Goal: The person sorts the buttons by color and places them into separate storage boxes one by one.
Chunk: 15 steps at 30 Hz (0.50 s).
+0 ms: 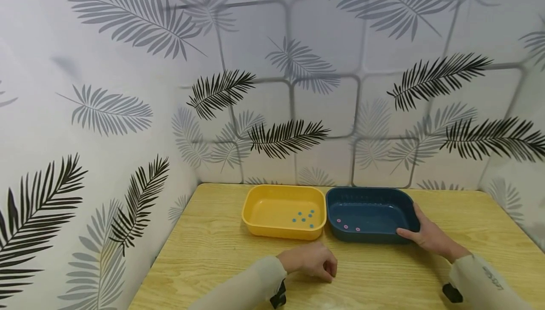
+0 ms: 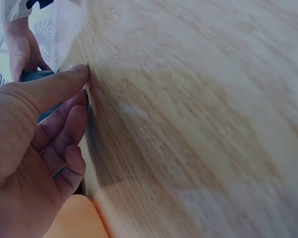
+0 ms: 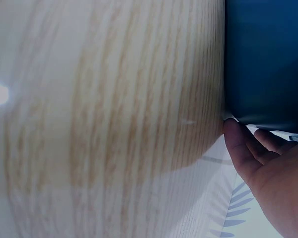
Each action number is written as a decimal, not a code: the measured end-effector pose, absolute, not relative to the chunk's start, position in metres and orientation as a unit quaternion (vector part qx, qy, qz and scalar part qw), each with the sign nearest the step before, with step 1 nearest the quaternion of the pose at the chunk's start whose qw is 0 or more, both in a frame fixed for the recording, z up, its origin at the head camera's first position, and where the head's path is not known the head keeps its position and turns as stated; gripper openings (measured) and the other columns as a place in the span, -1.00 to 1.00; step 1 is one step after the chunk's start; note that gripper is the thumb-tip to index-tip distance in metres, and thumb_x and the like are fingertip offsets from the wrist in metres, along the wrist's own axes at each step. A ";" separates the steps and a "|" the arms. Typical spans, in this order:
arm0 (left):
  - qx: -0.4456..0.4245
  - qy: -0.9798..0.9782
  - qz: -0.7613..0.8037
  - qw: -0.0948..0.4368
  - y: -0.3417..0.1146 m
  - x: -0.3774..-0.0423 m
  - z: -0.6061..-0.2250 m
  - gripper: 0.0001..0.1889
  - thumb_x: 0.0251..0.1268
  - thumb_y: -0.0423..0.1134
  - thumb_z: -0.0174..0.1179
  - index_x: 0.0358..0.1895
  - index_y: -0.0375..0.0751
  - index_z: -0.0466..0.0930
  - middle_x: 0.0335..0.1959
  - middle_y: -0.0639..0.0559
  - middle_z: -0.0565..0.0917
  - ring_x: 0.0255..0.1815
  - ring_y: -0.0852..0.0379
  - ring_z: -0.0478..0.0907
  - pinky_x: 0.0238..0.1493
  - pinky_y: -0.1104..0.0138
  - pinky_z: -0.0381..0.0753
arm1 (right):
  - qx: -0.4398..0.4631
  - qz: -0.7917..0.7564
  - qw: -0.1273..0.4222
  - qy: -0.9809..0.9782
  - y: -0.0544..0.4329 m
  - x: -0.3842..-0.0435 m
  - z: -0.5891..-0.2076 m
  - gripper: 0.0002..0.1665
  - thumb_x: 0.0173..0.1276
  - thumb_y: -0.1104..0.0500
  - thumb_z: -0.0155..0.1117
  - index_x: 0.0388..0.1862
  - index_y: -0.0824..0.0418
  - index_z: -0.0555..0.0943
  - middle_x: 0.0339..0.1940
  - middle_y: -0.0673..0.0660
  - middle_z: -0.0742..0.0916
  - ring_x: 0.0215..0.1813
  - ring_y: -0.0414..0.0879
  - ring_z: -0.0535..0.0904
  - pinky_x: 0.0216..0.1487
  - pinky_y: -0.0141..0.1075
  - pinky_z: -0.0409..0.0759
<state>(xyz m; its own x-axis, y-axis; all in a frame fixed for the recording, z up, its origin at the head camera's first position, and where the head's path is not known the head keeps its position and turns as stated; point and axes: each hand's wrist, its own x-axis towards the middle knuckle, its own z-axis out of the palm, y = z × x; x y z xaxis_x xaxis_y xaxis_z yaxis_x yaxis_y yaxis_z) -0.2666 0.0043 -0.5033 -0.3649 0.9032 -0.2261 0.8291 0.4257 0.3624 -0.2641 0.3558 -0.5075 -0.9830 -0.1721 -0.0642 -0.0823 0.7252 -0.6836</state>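
My left hand [image 1: 312,259] is low over the table in front of the two basins, its fingers curled. In the left wrist view its thumb and index fingertips meet, pinching a small pink bead [image 2: 86,86] that is mostly hidden. My right hand [image 1: 432,235] holds the dark blue basin [image 1: 366,237] at its near right corner, thumb on the front wall and fingers along the end. The right wrist view has these fingers [image 3: 236,136] against the basin's lower corner. Inside the blue basin lie three pink beads [image 1: 346,227], towards its left front.
A yellow basin [image 1: 272,231] stands directly left of the blue one, with several small blue beads [image 1: 303,220] in its right half. Both sit on a wood-grain table [image 1: 213,243] near a wall [image 1: 264,111] with a feather pattern.
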 end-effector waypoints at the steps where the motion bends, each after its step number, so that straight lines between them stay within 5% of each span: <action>1: 0.527 0.821 0.095 0.199 0.004 -0.266 -0.503 -0.96 0.21 -0.19 0.31 -0.33 -0.03 0.67 -0.48 0.35 0.56 -0.46 0.50 0.43 -0.38 0.67 0.39 | -0.069 -0.364 0.062 0.927 0.356 -0.264 -0.507 0.29 0.35 -0.13 0.20 0.41 0.37 -0.57 0.37 0.66 -0.17 0.29 0.62 -0.08 0.14 0.39 0.09; 15: 0.484 0.841 0.122 0.211 0.003 -0.266 -0.507 -0.93 0.18 -0.19 0.33 -0.43 0.00 0.64 -0.57 0.34 0.53 -0.55 0.45 0.40 -0.48 0.61 0.40 | -0.067 -0.369 0.061 0.925 0.355 -0.263 -0.508 0.29 0.34 -0.12 0.21 0.42 0.38 -0.55 0.37 0.66 -0.17 0.30 0.62 -0.08 0.14 0.39 0.08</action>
